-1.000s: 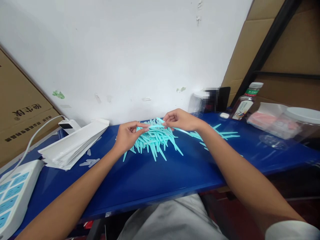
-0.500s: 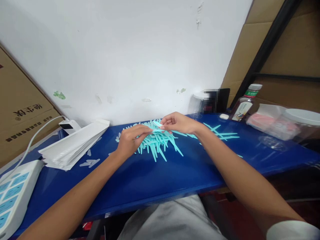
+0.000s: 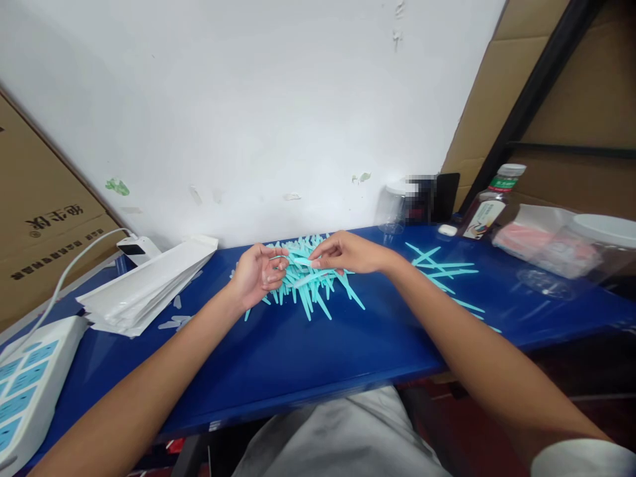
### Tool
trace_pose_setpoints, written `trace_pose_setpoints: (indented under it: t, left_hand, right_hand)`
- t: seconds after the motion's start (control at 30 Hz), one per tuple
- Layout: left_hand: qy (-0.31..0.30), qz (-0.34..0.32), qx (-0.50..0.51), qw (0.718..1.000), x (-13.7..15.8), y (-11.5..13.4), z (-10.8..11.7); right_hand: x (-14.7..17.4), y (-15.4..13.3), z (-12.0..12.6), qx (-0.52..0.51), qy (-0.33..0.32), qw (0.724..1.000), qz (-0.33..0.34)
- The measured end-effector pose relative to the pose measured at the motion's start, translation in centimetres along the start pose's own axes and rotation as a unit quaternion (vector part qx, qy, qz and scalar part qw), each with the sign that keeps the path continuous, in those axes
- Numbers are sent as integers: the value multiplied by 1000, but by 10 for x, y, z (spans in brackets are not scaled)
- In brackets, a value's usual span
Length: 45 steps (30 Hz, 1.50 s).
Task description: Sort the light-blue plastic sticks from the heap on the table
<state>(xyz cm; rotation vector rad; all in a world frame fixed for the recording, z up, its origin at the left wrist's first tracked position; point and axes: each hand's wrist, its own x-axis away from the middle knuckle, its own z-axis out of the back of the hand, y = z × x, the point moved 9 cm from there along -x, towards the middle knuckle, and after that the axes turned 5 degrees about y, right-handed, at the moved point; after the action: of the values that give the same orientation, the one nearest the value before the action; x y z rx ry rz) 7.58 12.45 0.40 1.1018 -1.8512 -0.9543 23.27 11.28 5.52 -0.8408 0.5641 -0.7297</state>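
A heap of turquoise tapered plastic sticks [image 3: 308, 291] lies on the blue table, below and between my hands. My right hand [image 3: 350, 252] pinches one turquoise stick [image 3: 302, 262] between thumb and fingertips, just over the heap. At the heap's left side, my left hand [image 3: 258, 273] is turned palm up. Its fingers are loosely curled and apart, and I see nothing held in them. More turquoise sticks [image 3: 442, 268] lie scattered to the right, partly hidden behind my right forearm.
White paper sleeves [image 3: 149, 288], small translucent pieces [image 3: 173, 322] and a power strip [image 3: 37, 391] lie at left. A clear jar [image 3: 392, 209] stands by the wall. At right are a bottle [image 3: 489, 205], a bag with pink contents [image 3: 544, 242] and a white-lidded jar [image 3: 609, 232].
My left hand has rolled from palm down to palm up and moved off the stick. My right hand has shifted slightly left and lower, with a stick in its fingertips.
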Motion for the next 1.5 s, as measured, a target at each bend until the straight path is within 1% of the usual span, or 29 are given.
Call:
trace_pose_setpoints:
  t: [0.1, 0.27, 0.4, 0.57, 0.63, 0.73, 0.9, 1.0, 1.13, 1.27, 1.43, 1.5]
  left_hand:
    - [15, -20, -6, 1000, -3, -1, 4]
    - [36, -17, -29, 999, -5, -5, 8]
    - [29, 1, -26, 999, -3, -6, 3]
    - [37, 21, -3, 999, 3, -6, -3]
    - [36, 25, 8, 999, 5, -6, -6]
    - [25, 13, 17, 999, 6, -4, -9]
    - [7, -2, 2, 1000, 5, 0, -8]
    - [-4, -20, -27, 999, 5, 3, -8]
    - [-9, -52, -68, 996, 7, 5, -10]
    - [-15, -47, -86, 995, 8, 4, -13]
    - [-36, -33, -118, 992, 11, 4, -15]
    - [-39, -36, -120, 991, 12, 6, -15]
  right_hand:
    - [0, -3, -4, 8, -8, 1000, 7]
    - [1, -3, -9, 16, -31, 999, 23]
    - [2, -6, -16, 14, -47, 998, 37]
    - [2, -20, -33, 36, -24, 997, 70]
    - [2, -22, -41, 48, -20, 996, 71]
    - [1, -20, -47, 59, -27, 996, 60]
    - [4, -22, -43, 35, -52, 996, 64]
    - [4, -24, -36, 30, -41, 996, 67]
    - [3, -20, -30, 33, -19, 998, 45]
    - [4, -19, -24, 21, -8, 999, 45]
    - [6, -20, -21, 29, -14, 998, 50]
    - [5, -20, -19, 33, -3, 998, 53]
